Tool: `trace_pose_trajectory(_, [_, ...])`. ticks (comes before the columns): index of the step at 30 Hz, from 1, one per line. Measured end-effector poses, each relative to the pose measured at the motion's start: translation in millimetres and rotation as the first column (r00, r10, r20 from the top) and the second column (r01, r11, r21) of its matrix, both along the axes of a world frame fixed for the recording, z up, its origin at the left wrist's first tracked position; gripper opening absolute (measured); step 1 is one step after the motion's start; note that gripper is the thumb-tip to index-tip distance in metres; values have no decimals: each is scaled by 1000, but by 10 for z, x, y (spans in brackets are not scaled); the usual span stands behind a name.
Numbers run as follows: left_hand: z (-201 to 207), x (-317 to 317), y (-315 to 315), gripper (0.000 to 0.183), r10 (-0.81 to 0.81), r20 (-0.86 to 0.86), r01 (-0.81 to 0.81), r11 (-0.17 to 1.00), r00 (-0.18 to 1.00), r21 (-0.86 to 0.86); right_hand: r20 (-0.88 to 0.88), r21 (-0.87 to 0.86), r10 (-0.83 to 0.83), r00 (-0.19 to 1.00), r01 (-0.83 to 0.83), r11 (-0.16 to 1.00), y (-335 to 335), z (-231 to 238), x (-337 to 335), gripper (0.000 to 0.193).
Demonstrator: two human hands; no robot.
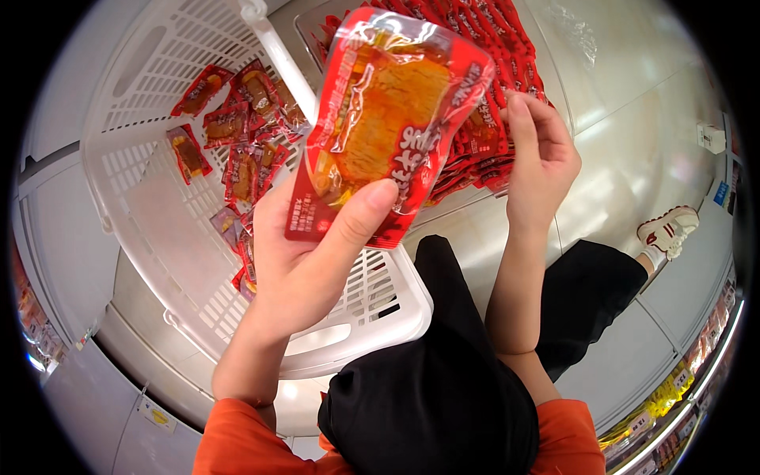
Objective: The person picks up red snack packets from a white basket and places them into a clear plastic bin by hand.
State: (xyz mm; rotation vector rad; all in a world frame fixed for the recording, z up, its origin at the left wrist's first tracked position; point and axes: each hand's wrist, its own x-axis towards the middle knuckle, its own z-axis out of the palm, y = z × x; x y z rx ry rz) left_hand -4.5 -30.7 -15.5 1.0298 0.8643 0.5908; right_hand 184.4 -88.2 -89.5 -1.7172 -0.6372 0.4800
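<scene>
My left hand (309, 261) grips a red packet of vacuum-packed snack (396, 95) by its lower end, thumb across the front. A clear window shows an orange-brown piece of food in sauce inside. The packet is held up over the gap between a white basket (138, 202) and a tray packed with rows of red packets (507, 55). Beside it on the right, my right hand (542, 162) is raised at the tray's edge, its thumb and forefinger drawn together in a pinch. Whether anything is between those fingertips I cannot make out.
Several similar packets (253, 95) lie loose in the basket, whose white handle (281, 63) slants behind the held packet. Black-trousered legs (435, 396) fold close to the basket. A white shoe (669, 231) rests at the right. Stocked shelves (673, 396) run along the lower right.
</scene>
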Motion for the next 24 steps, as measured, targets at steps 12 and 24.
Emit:
trace_pose_trajectory(12, [-115, 33, -26, 26, -121, -293, 253, 845, 949, 472, -338, 363, 472, 814, -350, 864, 11, 478, -37, 48])
trace_pose_trajectory(24, [-191, 158, 30, 36, 23, -88, 8, 942, 996, 335, -440, 263, 668, 600, -625, 735, -182, 408, 235, 34])
